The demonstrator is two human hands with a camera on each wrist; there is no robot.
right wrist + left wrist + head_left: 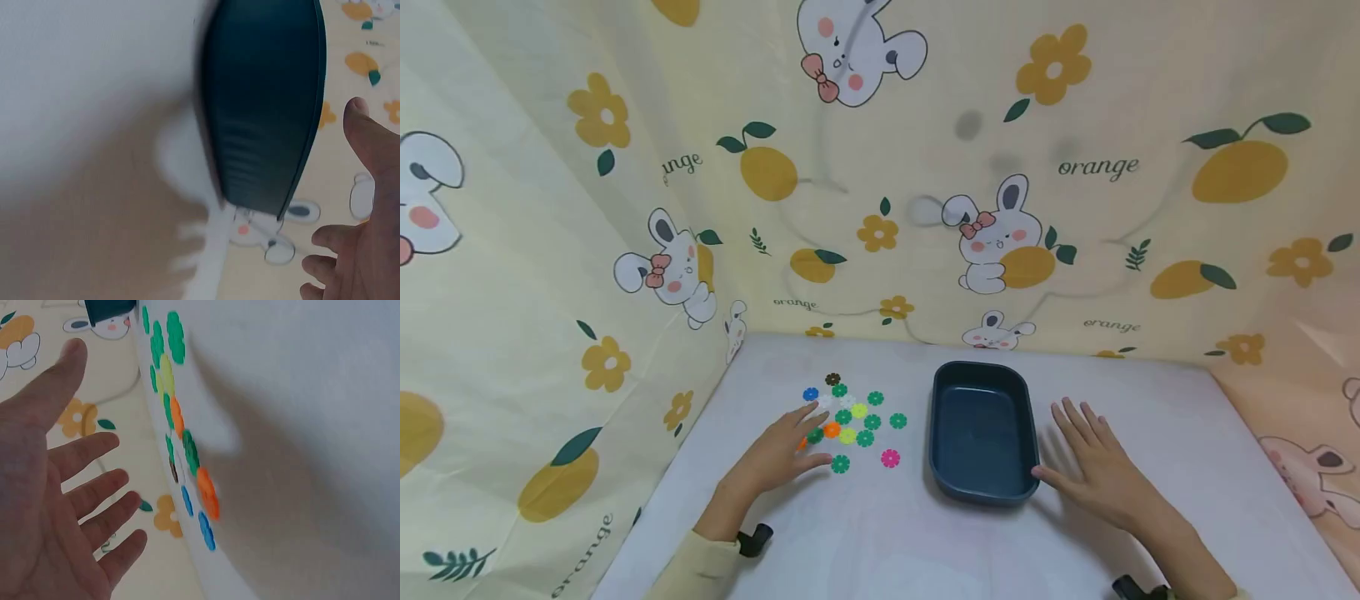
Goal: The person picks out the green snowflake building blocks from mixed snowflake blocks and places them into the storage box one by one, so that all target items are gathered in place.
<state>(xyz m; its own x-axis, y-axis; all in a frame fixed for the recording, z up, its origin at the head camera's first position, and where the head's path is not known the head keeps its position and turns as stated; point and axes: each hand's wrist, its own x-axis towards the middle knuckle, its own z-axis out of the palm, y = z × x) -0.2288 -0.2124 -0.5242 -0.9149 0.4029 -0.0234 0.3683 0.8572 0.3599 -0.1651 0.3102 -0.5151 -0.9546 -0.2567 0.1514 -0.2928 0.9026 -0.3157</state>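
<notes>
Several flat, notched plastic discs lie scattered on the white table, among them a pink disc [890, 458], a green disc [898, 421], a brown disc [832, 379] and an orange disc [208, 494]. Over the left side of this group hovers my left hand [781, 450], fingers spread, holding nothing; it hides some discs in the head view. A dark blue rectangular tray [983, 492] with rounded corners stands right of the discs. Beside its right wall is my right hand [1099, 475], fingers extended and nothing in its grasp. The right wrist view shows the tray's side [265, 112] apart from the thumb.
A cream curtain [917, 167] printed with rabbits, oranges and flowers hangs behind the table and along its sides. White table surface [895, 542] lies in front of the discs and tray. Each wrist wears a dark device, such as the left wrist camera [756, 540].
</notes>
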